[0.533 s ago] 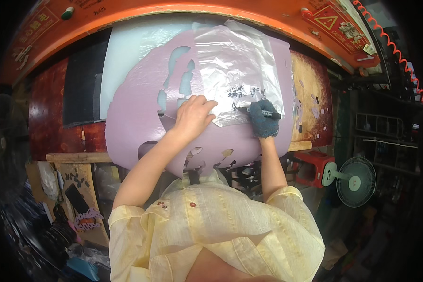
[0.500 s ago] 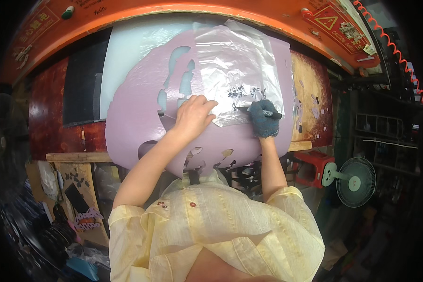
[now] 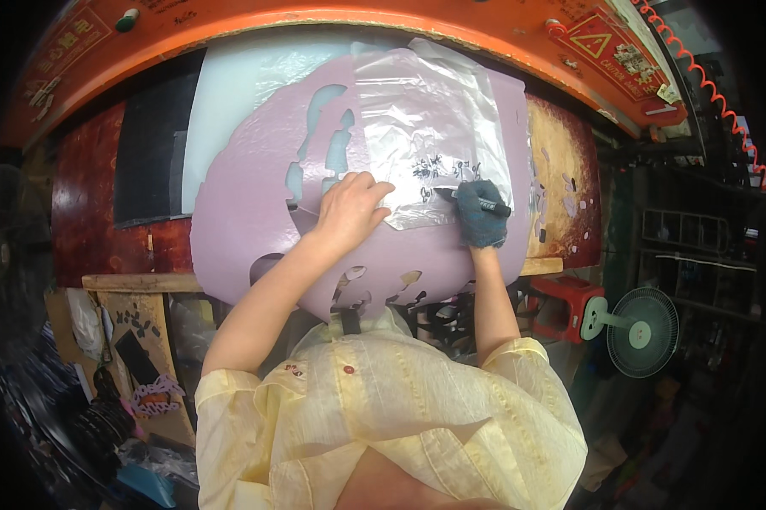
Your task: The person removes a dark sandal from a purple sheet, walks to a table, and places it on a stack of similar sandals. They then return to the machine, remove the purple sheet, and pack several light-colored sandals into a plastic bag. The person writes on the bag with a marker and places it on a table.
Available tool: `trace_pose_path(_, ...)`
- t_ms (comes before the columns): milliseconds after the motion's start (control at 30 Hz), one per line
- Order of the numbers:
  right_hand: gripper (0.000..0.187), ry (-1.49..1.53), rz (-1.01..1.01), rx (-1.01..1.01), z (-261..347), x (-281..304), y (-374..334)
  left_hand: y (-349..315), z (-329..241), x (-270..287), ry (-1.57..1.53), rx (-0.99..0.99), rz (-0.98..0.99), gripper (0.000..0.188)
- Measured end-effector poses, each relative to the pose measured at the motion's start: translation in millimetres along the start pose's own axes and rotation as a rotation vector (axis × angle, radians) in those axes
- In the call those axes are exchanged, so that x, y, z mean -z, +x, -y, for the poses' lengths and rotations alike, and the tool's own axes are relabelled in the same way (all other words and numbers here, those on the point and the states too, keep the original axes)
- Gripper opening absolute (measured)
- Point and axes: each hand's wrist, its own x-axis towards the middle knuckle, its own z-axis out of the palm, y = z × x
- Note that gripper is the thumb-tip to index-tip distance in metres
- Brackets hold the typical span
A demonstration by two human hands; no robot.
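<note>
A crinkled clear plastic bag [image 3: 425, 93] lies over a purple sheet [image 3: 238, 187] that has cut-out holes in it. My right hand [image 3: 482, 223], in a dark blue-grey knitted glove, grips a black marker pen [image 3: 493, 206]. The pen's tip is at the bag's lower part, beside fresh handwritten black marks. My bare left hand [image 3: 351, 211] rests on the bag's lower left edge and the purple sheet, thumb apart from the slightly bent fingers.
An orange machine beam [image 3: 272, 15] crosses the far side. Pale blue sheeting [image 3: 221, 110] and a black sheet [image 3: 145, 178] lie at left. Small purple offcuts [image 3: 570, 204] are scattered on the board at right. A red stool [image 3: 557, 306] and a fan [image 3: 642, 331] stand at lower right.
My gloved right hand has shifted very slightly right with the marker, and the lower line of writing shows more strokes. The left hand stays where it was.
</note>
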Motion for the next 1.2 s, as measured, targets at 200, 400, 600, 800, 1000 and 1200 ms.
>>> trace_pose_path(200,0.014,0.422,-0.126,-0.057,1.9,-0.4,2.2,3.5,-8.9,16.1,-0.283,0.154,0.059,0.053)
trace_pose_path(400,0.028,0.677,0.136,0.092,51.8,-12.9,-12.4,5.4,-27.3,48.2,-0.869,0.281,0.144,0.069)
trace_pose_path(600,0.025,0.690,0.257,0.075,89.4,-35.3,-27.2,-3.2,-28.9,59.7,-0.901,0.281,0.132,0.072)
trace_pose_path(800,0.009,0.495,0.462,-0.060,83.5,-63.6,-38.7,-16.6,-29.3,70.0,-0.483,0.202,0.166,0.070)
trace_pose_path(1000,0.025,0.118,0.500,0.454,59.0,-88.1,-54.8,-34.8,-30.2,80.3,-0.242,0.267,0.331,0.072)
trace_pose_path(1200,0.020,0.328,0.668,0.276,51.2,-85.8,-52.3,-36.1,-28.6,87.0,-0.380,0.347,0.450,0.071)
